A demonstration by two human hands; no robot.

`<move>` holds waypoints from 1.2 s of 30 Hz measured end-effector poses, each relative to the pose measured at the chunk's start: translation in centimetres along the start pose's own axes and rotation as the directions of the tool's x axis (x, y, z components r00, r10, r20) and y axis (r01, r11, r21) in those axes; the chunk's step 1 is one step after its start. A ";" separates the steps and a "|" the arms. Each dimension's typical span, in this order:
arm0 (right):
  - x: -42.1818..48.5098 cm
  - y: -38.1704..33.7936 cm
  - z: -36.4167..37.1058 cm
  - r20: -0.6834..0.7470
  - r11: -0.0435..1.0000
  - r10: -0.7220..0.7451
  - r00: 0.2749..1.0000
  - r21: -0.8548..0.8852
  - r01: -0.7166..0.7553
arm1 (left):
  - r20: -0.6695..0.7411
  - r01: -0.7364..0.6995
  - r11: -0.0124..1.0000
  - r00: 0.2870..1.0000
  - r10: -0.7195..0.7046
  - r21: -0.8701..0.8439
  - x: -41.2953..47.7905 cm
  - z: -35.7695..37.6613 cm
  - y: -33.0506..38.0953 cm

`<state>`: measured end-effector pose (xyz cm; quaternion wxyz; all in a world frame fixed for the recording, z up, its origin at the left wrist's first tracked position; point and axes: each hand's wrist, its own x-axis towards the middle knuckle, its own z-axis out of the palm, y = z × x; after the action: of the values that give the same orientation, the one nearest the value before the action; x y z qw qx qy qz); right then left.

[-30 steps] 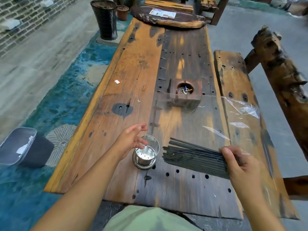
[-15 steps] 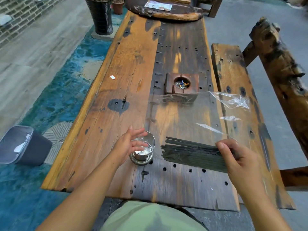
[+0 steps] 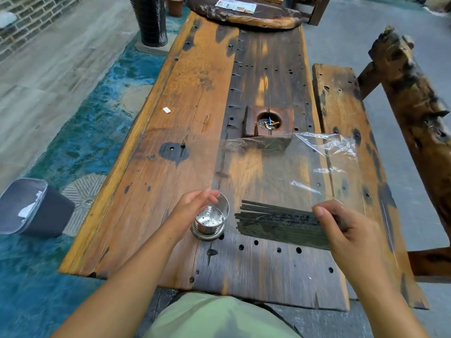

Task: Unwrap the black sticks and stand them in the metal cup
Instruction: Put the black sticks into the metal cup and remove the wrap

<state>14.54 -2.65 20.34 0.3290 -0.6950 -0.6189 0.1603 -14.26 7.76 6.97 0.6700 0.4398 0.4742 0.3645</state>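
Note:
A bundle of black sticks (image 3: 280, 224) lies flat on the wooden table (image 3: 185, 98), pointing left to right. A clear plastic wrap (image 3: 280, 164) is spread open over and behind them. My right hand (image 3: 351, 232) pinches the right end of the bundle, where the wrap's edge meets it. The metal cup (image 3: 211, 222) stands upright just left of the stick tips, and nothing stands in it. My left hand (image 3: 192, 207) rests against the cup's left side, fingers loosely extended over the rim, not closed around it.
A wooden block ashtray (image 3: 268, 121) with cigarette butts sits behind the wrap. A rough wooden bench (image 3: 341, 113) and chair back (image 3: 412, 93) flank the right. A grey bin (image 3: 31, 208) stands on the floor at left. A dark vase (image 3: 150, 19) stands at far left.
My left hand has come down from above the cup onto its left side. My right hand has kept its hold on the sticks' right end. The wrap's far corner has crumpled slightly.

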 end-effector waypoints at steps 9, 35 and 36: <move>0.6 -0.8 -0.1 0.020 1.000 -0.014 1.000 -0.012 0.014 | -0.038 0.039 0.995 0.998 -0.042 -0.093 0.0 0.2 0.4; 2.1 -2.8 0.2 0.054 0.998 0.055 0.997 -0.041 -0.052 | -0.063 0.011 0.994 0.998 -0.018 -0.105 0.1 0.3 0.2; 2.3 -2.9 0.2 0.055 0.998 0.054 0.997 -0.045 -0.051 | -0.063 0.012 0.994 0.998 -0.019 -0.109 0.1 0.3 0.3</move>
<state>12.61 -0.37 22.53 0.2918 -0.7133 -0.6128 0.1747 -13.95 7.84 7.30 0.6802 0.3873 0.4780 0.3985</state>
